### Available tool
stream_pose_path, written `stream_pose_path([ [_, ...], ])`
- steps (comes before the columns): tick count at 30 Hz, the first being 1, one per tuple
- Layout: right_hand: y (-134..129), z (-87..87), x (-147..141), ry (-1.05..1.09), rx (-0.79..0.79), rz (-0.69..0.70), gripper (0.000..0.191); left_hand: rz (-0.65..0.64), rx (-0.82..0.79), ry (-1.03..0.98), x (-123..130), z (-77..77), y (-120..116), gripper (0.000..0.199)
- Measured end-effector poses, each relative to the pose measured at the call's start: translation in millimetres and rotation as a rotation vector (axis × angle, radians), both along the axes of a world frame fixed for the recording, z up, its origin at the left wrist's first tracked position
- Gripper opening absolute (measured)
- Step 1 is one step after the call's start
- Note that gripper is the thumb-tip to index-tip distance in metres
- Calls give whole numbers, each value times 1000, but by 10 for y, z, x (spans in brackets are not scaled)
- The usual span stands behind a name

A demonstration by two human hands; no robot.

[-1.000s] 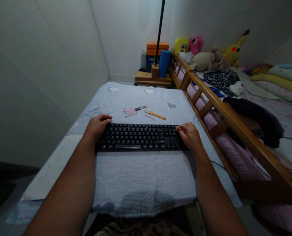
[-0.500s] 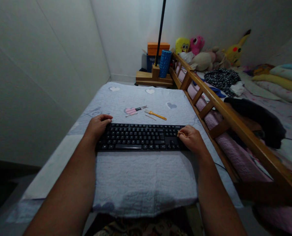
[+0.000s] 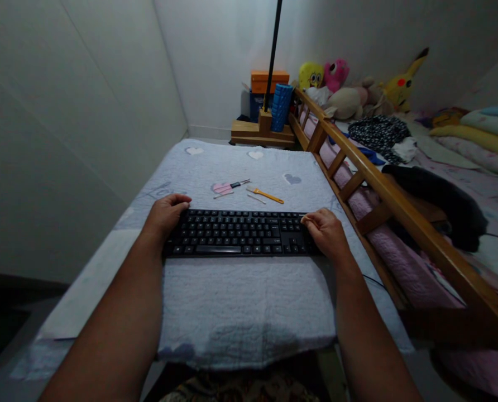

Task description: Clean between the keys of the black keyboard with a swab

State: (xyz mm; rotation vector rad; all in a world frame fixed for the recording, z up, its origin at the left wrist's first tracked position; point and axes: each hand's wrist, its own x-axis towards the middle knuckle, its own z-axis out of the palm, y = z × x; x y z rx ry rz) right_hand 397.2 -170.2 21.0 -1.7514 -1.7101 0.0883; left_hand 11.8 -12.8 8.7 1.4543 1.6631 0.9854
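Lying crosswise at the centre of the frame, a full-size black computer keyboard (image 3: 232,231) has its long space bar (image 3: 218,249) toward the bottom edge. The left hand (image 3: 164,219) touches the keyboard's left end, thumb near the upper corner; whether it grips or merely rests there, I cannot tell. At the opposite end, the right hand (image 3: 326,230) is over the number-pad side, its fingertips pinching a small tan cloth (image 3: 306,220), most of which is hidden. Just above the keyboard in the frame lie an orange-handled brush (image 3: 269,196), a black-handled tool (image 3: 236,185) with a thin metal tip, and two slim cotton swabs (image 3: 256,199). Everything there rests on a pale blue quilted cover (image 3: 249,301) patterned with hearts. Right of the right forearm, a thin black cable (image 3: 374,281) shows. A wooden bed rail (image 3: 360,159) slants down the right side. In the upper right sit a SpongeBob plush (image 3: 310,76) and a Pikachu plush (image 3: 398,92); at upper centre, a blue foam roller (image 3: 281,109) stands beside a black pole (image 3: 273,53).
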Motion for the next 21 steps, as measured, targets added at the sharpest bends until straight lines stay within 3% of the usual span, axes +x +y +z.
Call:
stream_pose_path([
  [14,-61,41,22,17,-160,64,14,-20,15,18,-42,-59,33,26],
  [21,-51,31,8,13,-81,38,16,-13,-4,11,-27,-29,20,27],
])
